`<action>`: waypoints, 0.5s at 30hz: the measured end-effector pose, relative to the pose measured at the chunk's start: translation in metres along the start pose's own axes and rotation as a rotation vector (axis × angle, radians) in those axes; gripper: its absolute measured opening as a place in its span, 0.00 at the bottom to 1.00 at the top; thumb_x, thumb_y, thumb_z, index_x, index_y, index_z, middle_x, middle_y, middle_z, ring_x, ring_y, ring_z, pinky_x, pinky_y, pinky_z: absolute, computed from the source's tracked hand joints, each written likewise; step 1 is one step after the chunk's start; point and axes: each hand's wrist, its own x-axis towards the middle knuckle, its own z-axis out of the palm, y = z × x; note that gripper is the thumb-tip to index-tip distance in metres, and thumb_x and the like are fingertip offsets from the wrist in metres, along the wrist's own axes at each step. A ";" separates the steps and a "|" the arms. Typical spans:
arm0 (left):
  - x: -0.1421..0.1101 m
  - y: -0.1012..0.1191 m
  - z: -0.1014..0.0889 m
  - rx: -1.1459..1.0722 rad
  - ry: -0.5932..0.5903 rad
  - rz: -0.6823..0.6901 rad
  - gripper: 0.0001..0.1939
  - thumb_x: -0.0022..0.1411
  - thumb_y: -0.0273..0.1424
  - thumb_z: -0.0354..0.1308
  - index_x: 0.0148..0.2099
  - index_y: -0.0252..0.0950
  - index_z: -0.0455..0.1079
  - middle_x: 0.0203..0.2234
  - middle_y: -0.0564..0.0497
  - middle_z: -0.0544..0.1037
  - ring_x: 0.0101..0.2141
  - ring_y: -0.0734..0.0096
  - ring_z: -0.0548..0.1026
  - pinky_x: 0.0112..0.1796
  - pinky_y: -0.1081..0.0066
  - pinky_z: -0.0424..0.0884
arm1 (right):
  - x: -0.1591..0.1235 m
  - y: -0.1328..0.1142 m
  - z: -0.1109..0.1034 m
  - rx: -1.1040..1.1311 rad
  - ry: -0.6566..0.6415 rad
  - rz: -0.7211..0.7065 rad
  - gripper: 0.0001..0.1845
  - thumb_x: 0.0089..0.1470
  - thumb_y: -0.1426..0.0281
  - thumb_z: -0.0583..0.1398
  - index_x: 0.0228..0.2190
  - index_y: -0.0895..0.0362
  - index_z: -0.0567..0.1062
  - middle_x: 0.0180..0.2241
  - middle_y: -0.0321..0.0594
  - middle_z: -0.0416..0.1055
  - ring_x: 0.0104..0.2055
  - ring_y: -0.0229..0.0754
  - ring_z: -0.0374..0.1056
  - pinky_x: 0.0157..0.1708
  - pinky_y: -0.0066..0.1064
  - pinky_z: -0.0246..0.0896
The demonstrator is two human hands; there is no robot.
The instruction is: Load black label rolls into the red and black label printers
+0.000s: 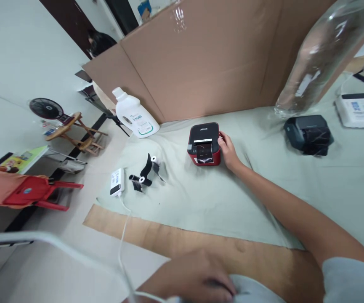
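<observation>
A small red and black label printer [204, 131] sits on the pale green cloth, with a strip of dark film hanging from its front slot. My right hand [229, 152] grips its right side, fingers against the casing. Low in the view, close to my body, my left hand [197, 273] is blurred, its fingers curled closed; what they may hold is hidden. Left of the printer lie several small rolls of black film, among them one with a white core [142, 180]. Beside them is a white power bank [117, 182] with a white cable plugged in.
A white jug [136, 113] stands before a cardboard panel [207, 59]. To the right are a dark device [308, 134], a clear plastic bottle shape [320, 59] and a white box [358, 110]. A white cable [125, 229] crosses the brown front edge. A person is partly visible behind the panel.
</observation>
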 end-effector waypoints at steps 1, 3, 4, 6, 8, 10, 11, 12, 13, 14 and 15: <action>-0.002 0.002 0.012 -0.035 -0.068 0.015 0.13 0.72 0.40 0.56 0.49 0.45 0.81 0.41 0.52 0.85 0.40 0.68 0.82 0.43 0.73 0.75 | 0.000 0.001 0.000 0.004 0.002 -0.009 0.40 0.65 0.43 0.47 0.65 0.56 0.63 0.66 0.53 0.62 0.67 0.49 0.61 0.65 0.40 0.58; -0.007 0.002 0.024 -0.059 -0.107 0.025 0.16 0.75 0.42 0.52 0.50 0.47 0.80 0.41 0.51 0.85 0.38 0.67 0.82 0.40 0.73 0.75 | 0.001 0.003 0.001 0.037 0.014 -0.026 0.40 0.64 0.43 0.48 0.64 0.57 0.64 0.65 0.54 0.63 0.66 0.48 0.62 0.65 0.39 0.58; -0.010 0.001 0.026 -0.065 -0.116 0.041 0.17 0.76 0.43 0.50 0.50 0.47 0.80 0.39 0.50 0.85 0.37 0.66 0.82 0.39 0.73 0.75 | 0.002 0.005 0.001 0.061 0.021 -0.032 0.40 0.63 0.43 0.50 0.64 0.58 0.64 0.65 0.54 0.63 0.66 0.48 0.62 0.66 0.39 0.57; -0.012 -0.002 0.026 -0.083 -0.143 0.094 0.19 0.76 0.45 0.48 0.50 0.47 0.80 0.40 0.48 0.84 0.38 0.65 0.83 0.40 0.72 0.75 | 0.003 0.008 0.001 0.112 0.032 -0.043 0.39 0.62 0.43 0.52 0.62 0.57 0.66 0.64 0.54 0.64 0.66 0.49 0.62 0.67 0.41 0.56; -0.010 -0.007 0.028 -0.087 -0.157 0.105 0.21 0.76 0.46 0.47 0.52 0.45 0.79 0.43 0.47 0.84 0.43 0.64 0.83 0.44 0.73 0.75 | 0.005 0.010 0.002 0.152 0.041 -0.052 0.39 0.60 0.41 0.54 0.60 0.56 0.68 0.63 0.53 0.65 0.65 0.51 0.62 0.67 0.43 0.56; -0.006 -0.013 0.034 -0.071 -0.155 0.071 0.23 0.77 0.45 0.45 0.55 0.43 0.78 0.47 0.47 0.83 0.47 0.64 0.82 0.48 0.73 0.74 | 0.006 0.013 0.003 0.189 0.051 -0.063 0.39 0.58 0.40 0.56 0.59 0.54 0.70 0.62 0.52 0.67 0.65 0.53 0.62 0.67 0.47 0.55; -0.004 -0.016 0.038 -0.061 -0.159 0.053 0.23 0.77 0.44 0.44 0.57 0.43 0.77 0.49 0.47 0.83 0.49 0.65 0.81 0.50 0.73 0.74 | 0.007 0.014 0.003 0.205 0.056 -0.067 0.39 0.57 0.39 0.56 0.58 0.54 0.70 0.62 0.51 0.67 0.65 0.54 0.62 0.67 0.48 0.55; -0.003 -0.019 0.042 -0.054 -0.166 0.042 0.22 0.78 0.42 0.44 0.58 0.44 0.77 0.50 0.49 0.82 0.50 0.65 0.80 0.51 0.73 0.73 | 0.007 0.014 0.003 0.218 0.058 -0.070 0.39 0.57 0.39 0.57 0.58 0.53 0.71 0.61 0.51 0.67 0.65 0.55 0.62 0.67 0.50 0.55; -0.003 -0.021 0.045 -0.052 -0.174 0.036 0.22 0.78 0.41 0.44 0.59 0.44 0.76 0.51 0.49 0.82 0.52 0.65 0.80 0.53 0.74 0.72 | 0.007 0.014 0.003 0.227 0.059 -0.071 0.39 0.56 0.39 0.57 0.57 0.53 0.71 0.61 0.51 0.67 0.65 0.55 0.61 0.67 0.51 0.55; -0.003 -0.022 0.047 -0.056 -0.180 0.033 0.22 0.78 0.41 0.44 0.60 0.45 0.75 0.53 0.50 0.81 0.54 0.65 0.79 0.54 0.73 0.72 | 0.007 0.014 0.003 0.231 0.058 -0.071 0.39 0.56 0.39 0.58 0.57 0.53 0.71 0.61 0.50 0.67 0.65 0.56 0.61 0.67 0.51 0.55; -0.003 -0.023 0.048 -0.065 -0.184 0.029 0.22 0.77 0.41 0.44 0.61 0.45 0.74 0.54 0.51 0.80 0.55 0.65 0.78 0.55 0.73 0.71 | 0.007 0.014 0.002 0.232 0.055 -0.069 0.39 0.56 0.39 0.58 0.57 0.52 0.71 0.62 0.50 0.67 0.65 0.56 0.62 0.67 0.52 0.55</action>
